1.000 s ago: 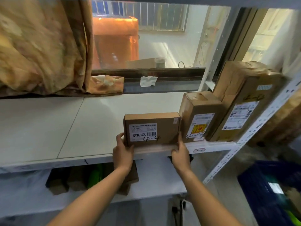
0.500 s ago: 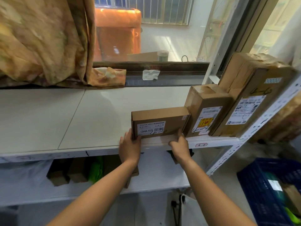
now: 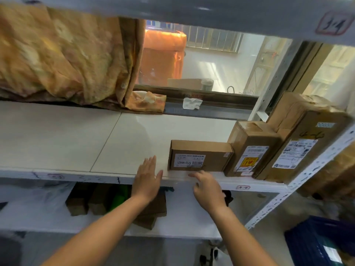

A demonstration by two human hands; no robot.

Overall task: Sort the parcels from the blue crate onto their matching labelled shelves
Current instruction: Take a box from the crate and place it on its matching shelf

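Observation:
A small flat cardboard parcel [image 3: 199,156] with a white barcode label stands on the white shelf [image 3: 80,139], against a taller taped parcel [image 3: 251,148]. A still larger parcel [image 3: 301,137] leans at the shelf's right end. My left hand [image 3: 148,179] hovers just left of the small parcel with straight fingers and holds nothing. My right hand [image 3: 206,186] is below the parcel's front edge, fingers loosely spread, apart from it. The blue crate [image 3: 315,244] sits on the floor at the lower right.
A red-framed shelf label [image 3: 243,187] sits on the shelf's front rail. An orange patterned cloth [image 3: 63,56] drapes over the back left. The lower shelf [image 3: 184,219] holds several dark boxes and a green item [image 3: 118,198]. Another shelf [image 3: 192,10] runs overhead.
Both hands let go of the small parcel and drew back toward me; it now stands on the shelf beside the taller parcel. The camera tilted up and left.

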